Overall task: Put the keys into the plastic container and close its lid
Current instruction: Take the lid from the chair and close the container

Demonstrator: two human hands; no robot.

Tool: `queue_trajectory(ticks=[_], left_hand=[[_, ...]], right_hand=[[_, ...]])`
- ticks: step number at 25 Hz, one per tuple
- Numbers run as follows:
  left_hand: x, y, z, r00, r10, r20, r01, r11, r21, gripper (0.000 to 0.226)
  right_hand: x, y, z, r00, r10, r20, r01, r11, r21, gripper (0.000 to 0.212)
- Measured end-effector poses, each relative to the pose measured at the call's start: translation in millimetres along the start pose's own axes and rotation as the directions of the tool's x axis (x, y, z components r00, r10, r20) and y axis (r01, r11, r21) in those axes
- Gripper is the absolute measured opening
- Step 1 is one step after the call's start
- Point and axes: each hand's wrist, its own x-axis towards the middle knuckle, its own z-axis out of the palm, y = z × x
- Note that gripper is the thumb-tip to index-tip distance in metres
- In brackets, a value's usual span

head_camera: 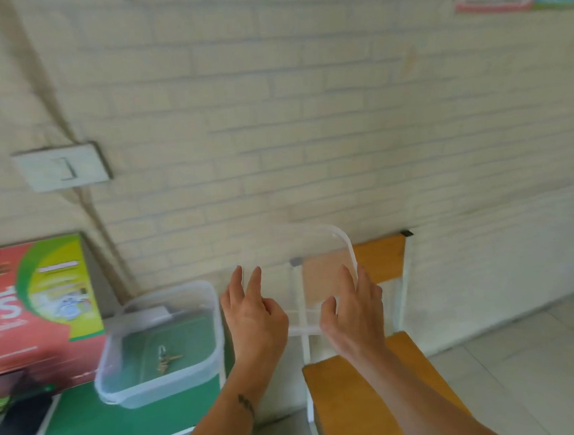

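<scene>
Keys [166, 360] lie inside the open plastic container [201, 371], pointing right; both hands, left hand [254, 317] and right hand [353, 310], grip the clear lid [315, 249] just right of it, above a wooden chair [386, 367].

Bare, sleeveless forearms, small dark tattoo [246, 403] on the left one, ringless hands.

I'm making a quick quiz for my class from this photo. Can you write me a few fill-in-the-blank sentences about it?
1. The keys lie inside the clear ____.
2. Both hands, left hand and right hand, hold the clear ____.
3. The container stands on a ____ tabletop.
4. The container is ____, not closed.

Missing words: container; lid; green; open
</scene>
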Motion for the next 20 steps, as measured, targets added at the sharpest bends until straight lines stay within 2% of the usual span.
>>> queue_trajectory(ticks=[4, 9, 12, 14, 20], left_hand=[[21.1, -52.6, -65.1, 0.998, -0.059, -0.012, 0.058, 0.998, -0.027, 0.053], [39.1, -133.4, -122.1, 0.995, -0.098, 0.035, 0.095, 0.992, 0.084, 0.049], [41.2, -175.9, -137.5, 0.991, -0.108, 0.073, 0.094, 0.98, 0.174, 0.046], [39.9, -195.7, -142.8, 0.98, -0.166, 0.113, 0.141, 0.969, 0.202, 0.047], [39.8, -217.5, -146.8, 0.939, -0.284, 0.193, 0.256, 0.954, 0.157, 0.051]], right_hand=[[-16.6, -74.0, 34.9, 0.998, -0.036, 0.047, 0.036, 0.999, -0.007, 0.063], [-40.9, -145.4, 87.5, 0.987, -0.039, 0.153, 0.047, 0.998, -0.047, 0.065], [-50.2, -170.3, 114.4, 0.969, -0.024, 0.245, 0.049, 0.994, -0.1, 0.066], [-54.6, -182.8, 130.2, 0.95, -0.013, 0.312, 0.061, 0.988, -0.145, 0.065], [-53.8, -195.6, 149.6, 0.911, 0.009, 0.413, 0.085, 0.974, -0.208, 0.063]])
